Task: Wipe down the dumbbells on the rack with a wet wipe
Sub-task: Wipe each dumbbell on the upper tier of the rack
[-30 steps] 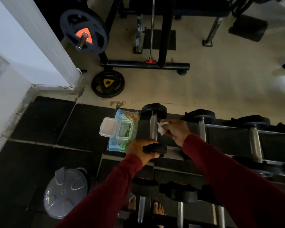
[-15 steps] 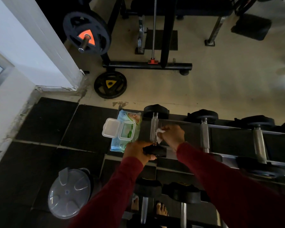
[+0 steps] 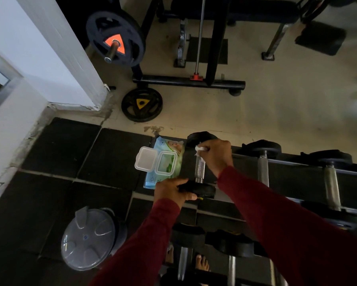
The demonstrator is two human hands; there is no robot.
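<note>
A dumbbell with a chrome handle and black heads lies on the top shelf of the dark rack. My left hand grips its near black head. My right hand presses a white wet wipe against the far end of the handle, by the far head. A light blue pack of wipes with its clear lid flipped open lies just left of the dumbbell. Two more dumbbells rest to the right on the same shelf.
More dumbbells sit on the lower shelf, above bare toes. A grey round lid lies on the black floor mats at lower left. Beyond are a bench frame, weight plates and a white wall at left.
My right hand has slid the wipe along the handle from near the middle up to the far end. My left hand stays on the near head.
</note>
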